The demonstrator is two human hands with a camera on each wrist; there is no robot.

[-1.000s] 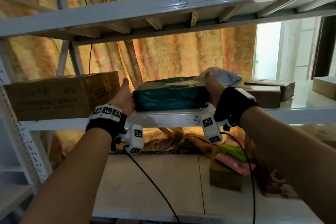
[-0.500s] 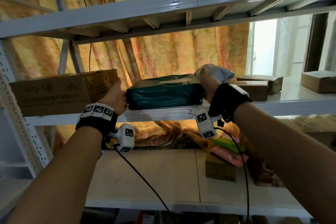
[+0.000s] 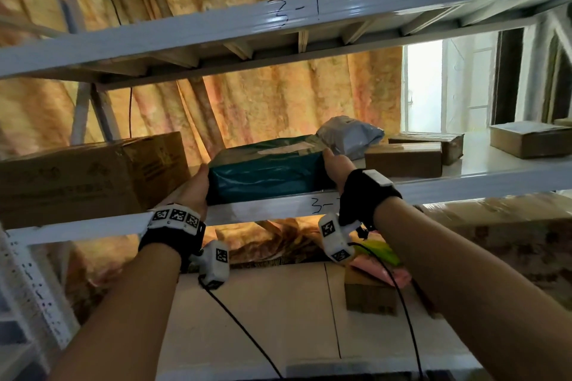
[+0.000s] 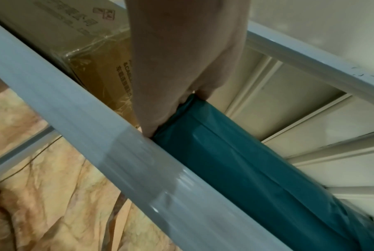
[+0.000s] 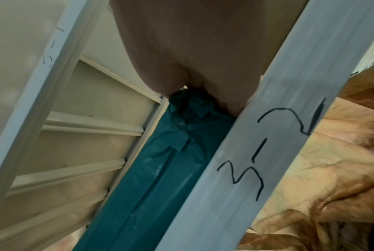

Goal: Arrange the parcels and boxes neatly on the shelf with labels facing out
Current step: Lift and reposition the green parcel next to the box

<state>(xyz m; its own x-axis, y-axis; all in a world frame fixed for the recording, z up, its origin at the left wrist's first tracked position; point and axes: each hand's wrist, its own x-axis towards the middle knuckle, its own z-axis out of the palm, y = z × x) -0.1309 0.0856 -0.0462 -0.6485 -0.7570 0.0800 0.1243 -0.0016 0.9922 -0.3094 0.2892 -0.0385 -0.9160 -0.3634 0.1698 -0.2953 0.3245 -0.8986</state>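
Presently, one teal parcel lies at the shelf front, four brown boxes and one grey bag alongside. Left hand at 9 o'clock and right hand at 3 o'clock clasp its ends.

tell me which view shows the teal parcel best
The head view: the whole teal parcel lies on the shelf edge, left hand and right hand at its ends. The left wrist view shows only its long front face, the right wrist view its crumpled right end.
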